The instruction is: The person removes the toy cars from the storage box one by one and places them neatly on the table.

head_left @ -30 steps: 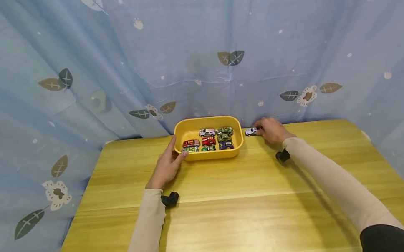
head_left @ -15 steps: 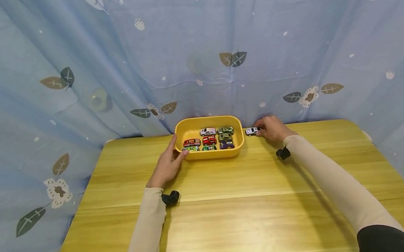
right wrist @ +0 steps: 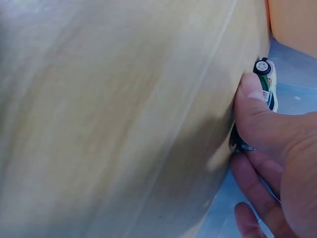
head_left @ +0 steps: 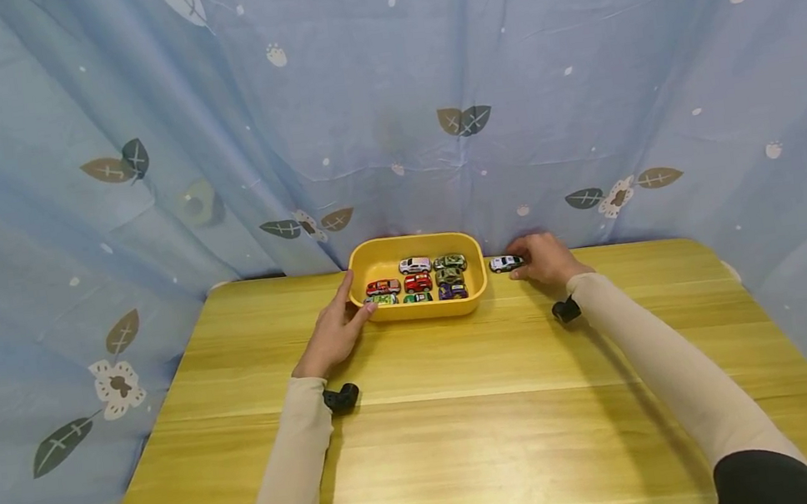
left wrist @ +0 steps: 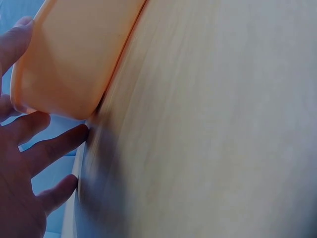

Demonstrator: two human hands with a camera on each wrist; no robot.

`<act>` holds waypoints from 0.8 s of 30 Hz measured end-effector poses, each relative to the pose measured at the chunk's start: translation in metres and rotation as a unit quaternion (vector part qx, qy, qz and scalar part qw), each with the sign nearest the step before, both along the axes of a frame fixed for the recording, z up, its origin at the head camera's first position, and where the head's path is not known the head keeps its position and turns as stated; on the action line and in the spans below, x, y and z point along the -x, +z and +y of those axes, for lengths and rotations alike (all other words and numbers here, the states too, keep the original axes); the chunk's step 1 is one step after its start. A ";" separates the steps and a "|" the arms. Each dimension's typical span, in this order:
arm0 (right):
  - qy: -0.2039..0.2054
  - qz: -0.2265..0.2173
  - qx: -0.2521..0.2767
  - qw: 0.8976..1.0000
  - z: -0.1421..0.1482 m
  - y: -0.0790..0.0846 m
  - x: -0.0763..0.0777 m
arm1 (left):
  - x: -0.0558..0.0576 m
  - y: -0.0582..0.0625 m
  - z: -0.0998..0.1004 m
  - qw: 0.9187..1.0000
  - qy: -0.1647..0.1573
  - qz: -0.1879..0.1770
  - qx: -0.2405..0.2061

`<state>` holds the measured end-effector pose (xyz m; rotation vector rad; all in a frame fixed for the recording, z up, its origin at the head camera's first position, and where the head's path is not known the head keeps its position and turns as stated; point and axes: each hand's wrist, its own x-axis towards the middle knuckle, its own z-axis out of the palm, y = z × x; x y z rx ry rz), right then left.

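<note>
A yellow tub stands at the table's back edge, with several small toy cars inside, among them a red car, a white one and a purple one. My left hand rests at the tub's left end, thumb at the front rim and fingers spread along the end wall. Just right of the tub, my right hand holds a white and green toy car on the table, thumb on its near side. In the right wrist view the thumb and fingers hide part of this car.
The wood-grain table stretches out in front of the tub. Right behind its back edge hangs a blue patterned curtain. Black wrist cameras sit under both sleeves, at the left wrist and right wrist.
The right thumb has shifted slightly toward the table's front, and more of the white and green toy car shows. The left hand and the tub stay in place.
</note>
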<state>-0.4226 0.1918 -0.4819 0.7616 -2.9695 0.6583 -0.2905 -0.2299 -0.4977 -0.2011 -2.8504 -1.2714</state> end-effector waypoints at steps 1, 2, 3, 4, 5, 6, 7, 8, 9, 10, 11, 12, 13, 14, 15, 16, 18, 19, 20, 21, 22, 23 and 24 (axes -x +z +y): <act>-0.003 0.000 0.003 1.000 0.001 0.001 -0.001 | 0.001 0.000 0.001 1.000 -0.001 0.000 0.000; -0.005 0.001 0.006 1.000 0.002 0.001 -0.002 | 0.001 0.001 0.001 1.000 -0.002 0.001 0.000; -0.009 0.001 0.009 1.000 0.003 0.001 -0.003 | 0.001 0.001 0.002 1.000 -0.003 0.002 0.000; -0.011 0.002 0.012 1.000 0.003 0.002 -0.003 | 0.002 0.001 0.002 1.000 -0.004 0.004 0.001; -0.012 0.002 0.014 1.000 0.004 0.003 -0.004 | 0.002 0.002 0.002 1.000 -0.004 0.006 0.001; -0.012 0.003 0.014 1.000 0.004 0.005 -0.004 | 0.002 0.002 0.002 1.000 -0.005 0.008 0.001; -0.013 0.004 0.011 1.000 0.003 0.007 -0.005 | 0.002 0.002 0.002 1.000 -0.006 0.009 0.002; -0.013 0.004 0.005 1.000 0.001 0.011 -0.005 | 0.002 0.002 0.002 1.000 -0.006 0.009 0.001; -0.013 0.006 -0.004 1.000 -0.002 0.015 -0.005 | 0.001 0.002 0.002 1.000 -0.005 0.010 0.002; -0.012 0.009 -0.017 1.000 -0.006 0.021 -0.005 | 0.000 0.002 0.002 1.000 -0.005 0.010 0.002; -0.012 0.011 -0.027 1.000 -0.010 0.028 -0.005 | 0.000 0.003 0.001 1.000 -0.005 0.009 0.001; -0.013 0.015 -0.039 0.999 -0.015 0.036 -0.006 | -0.001 0.003 0.001 1.000 -0.005 0.008 0.000; -0.012 0.020 -0.051 0.998 -0.021 0.044 -0.006 | -0.002 0.003 0.001 1.000 -0.004 0.007 0.000; -0.009 0.025 -0.059 0.998 -0.027 0.052 -0.006 | -0.003 0.002 0.000 1.000 -0.003 0.006 -0.001; -0.005 0.031 -0.064 0.997 -0.034 0.059 -0.006 | -0.003 0.002 0.000 1.000 -0.003 0.006 -0.002; 0.000 0.036 -0.065 0.997 -0.041 0.067 -0.006 | -0.003 0.003 0.000 1.000 -0.003 0.005 -0.002; 0.015 0.040 -0.054 0.998 -0.054 0.080 -0.006 | -0.003 0.003 0.000 1.000 -0.005 0.004 -0.001; 0.029 0.037 -0.044 0.998 -0.061 0.086 -0.006 | -0.003 0.003 0.000 1.000 -0.005 0.004 -0.001; 0.045 0.031 -0.032 0.998 -0.069 0.090 -0.005 | -0.002 0.002 0.000 1.000 -0.005 0.004 -0.002; 0.062 0.023 -0.017 0.998 -0.077 0.093 -0.005 | -0.002 0.002 0.000 1.000 -0.006 0.004 -0.001; 0.080 0.013 -0.004 0.997 -0.085 0.095 -0.004 | -0.002 0.002 0.000 1.000 -0.006 0.004 -0.001; 0.097 0.002 0.007 0.995 -0.093 0.096 -0.003 | -0.002 0.001 0.000 1.000 -0.006 0.005 -0.002; 0.115 -0.009 0.017 0.993 -0.102 0.096 -0.002 | -0.002 0.001 0.000 1.000 -0.004 0.005 -0.001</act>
